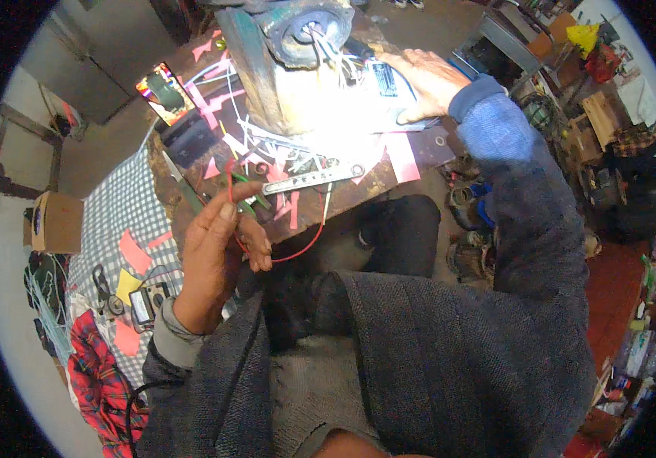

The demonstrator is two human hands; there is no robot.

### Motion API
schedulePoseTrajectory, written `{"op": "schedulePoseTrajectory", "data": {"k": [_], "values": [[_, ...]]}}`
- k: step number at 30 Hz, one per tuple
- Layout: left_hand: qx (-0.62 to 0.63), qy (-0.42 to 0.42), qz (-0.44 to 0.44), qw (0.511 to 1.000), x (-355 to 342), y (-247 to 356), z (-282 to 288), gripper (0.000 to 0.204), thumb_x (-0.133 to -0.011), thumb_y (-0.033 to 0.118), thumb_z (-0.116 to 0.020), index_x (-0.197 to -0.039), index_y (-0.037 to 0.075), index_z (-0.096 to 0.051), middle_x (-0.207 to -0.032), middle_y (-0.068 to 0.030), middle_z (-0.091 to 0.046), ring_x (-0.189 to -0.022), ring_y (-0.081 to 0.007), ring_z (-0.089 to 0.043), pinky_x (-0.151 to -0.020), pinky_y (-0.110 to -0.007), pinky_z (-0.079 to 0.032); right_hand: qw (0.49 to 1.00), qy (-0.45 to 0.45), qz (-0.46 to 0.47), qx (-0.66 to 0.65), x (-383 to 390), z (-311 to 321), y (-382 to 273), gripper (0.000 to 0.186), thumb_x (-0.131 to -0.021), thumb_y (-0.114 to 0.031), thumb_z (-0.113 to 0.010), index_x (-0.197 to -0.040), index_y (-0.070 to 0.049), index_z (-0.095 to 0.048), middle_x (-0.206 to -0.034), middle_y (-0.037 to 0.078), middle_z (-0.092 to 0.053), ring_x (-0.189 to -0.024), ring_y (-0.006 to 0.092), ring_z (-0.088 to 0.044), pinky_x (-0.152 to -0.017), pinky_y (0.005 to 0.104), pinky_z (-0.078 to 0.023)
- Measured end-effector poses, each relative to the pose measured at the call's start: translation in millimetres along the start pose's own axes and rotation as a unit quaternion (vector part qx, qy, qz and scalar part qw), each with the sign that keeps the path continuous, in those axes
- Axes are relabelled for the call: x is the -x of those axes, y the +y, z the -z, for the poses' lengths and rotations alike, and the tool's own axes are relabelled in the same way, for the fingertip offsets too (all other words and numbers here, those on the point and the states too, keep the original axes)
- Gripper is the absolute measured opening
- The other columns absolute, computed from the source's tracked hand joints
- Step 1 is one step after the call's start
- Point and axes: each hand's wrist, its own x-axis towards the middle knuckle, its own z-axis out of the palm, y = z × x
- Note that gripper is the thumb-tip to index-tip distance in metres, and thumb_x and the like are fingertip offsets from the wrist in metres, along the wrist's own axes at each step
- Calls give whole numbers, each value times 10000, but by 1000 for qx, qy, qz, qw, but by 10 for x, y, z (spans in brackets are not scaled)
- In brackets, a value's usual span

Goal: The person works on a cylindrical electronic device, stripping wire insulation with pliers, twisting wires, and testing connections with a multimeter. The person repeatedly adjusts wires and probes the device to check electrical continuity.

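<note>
My left hand (225, 237) is closed round a thin red wire (309, 246) that loops out below the fingers and up past the bench edge. The tip of its index finger is close to one end of a silver flat wrench (313, 179), which lies across the bench's near edge. Further off, my right hand (427, 80) spans a box with a blue face (385, 79), fingers along its far side and thumb on its near side. Strong glare hides what is beside it. A motor-like metal housing (309, 34) with white wires (332, 57) coming from its centre stands at the back.
Pink strips (402, 156) and white cable pieces litter the worn workbench (374, 179). A knife-like blade (179, 175) and a bright-cased phone (164, 93) are at its left. A checked cloth (114, 198) bears a small black device (145, 305). Shoes (469, 256) stand on the right.
</note>
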Motion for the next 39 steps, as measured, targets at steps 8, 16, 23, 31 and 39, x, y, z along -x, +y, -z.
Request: {"op": "schedulePoseTrajectory", "data": {"k": [8,16,23,31,39], "values": [[34,4,-39,999,-142,-228,12,315,-1098,157,-507,-1330,-24,-620,-1115,-153,-729,-990,-252,-741,-877,-354,-598,998,-69,2,-12,523,62,-100,1169,-596,-396,-955,-1594,-170,-390,-1376,248,-551,-1284,459,-541,-1150,504,-418],[58,-25,-93,994,-170,-126,201,425,-1082,172,-516,-1473,6,-515,-968,-144,-709,-914,-265,-735,-833,-385,-610,992,-82,-66,-72,490,-25,-15,984,-760,-507,-860,-1578,-165,-435,-1417,257,-575,-1318,450,-554,-1154,493,-437],[60,70,-124,988,-88,11,356,332,-1072,172,-531,-1357,6,-577,-1068,-135,-707,-966,-271,-736,-825,-350,-605,998,-37,0,42,-57,-14,-310,602,-1011,-604,-546,-1392,-155,-674,-1361,196,-681,-1251,385,-649,-1103,474,-485],[147,-32,-147,978,84,211,624,404,-1132,332,-429,-1260,-9,-604,-785,-38,-605,-589,-102,-547,-552,-235,-400,967,-239,-77,-31,-603,-321,-23,613,-1013,-592,-550,-1193,-54,-784,-1161,241,-750,-1034,393,-712,-975,475,-507],[-23,147,-109,983,162,53,668,319,-1071,205,-520,-1296,-12,-584,-896,-78,-697,-716,-141,-651,-595,-252,-486,984,-119,-130,-26,-659,-643,98,482,-950,-445,-727,-1181,-26,-783,-1109,231,-760,-1029,385,-722,-961,440,-532]]}}
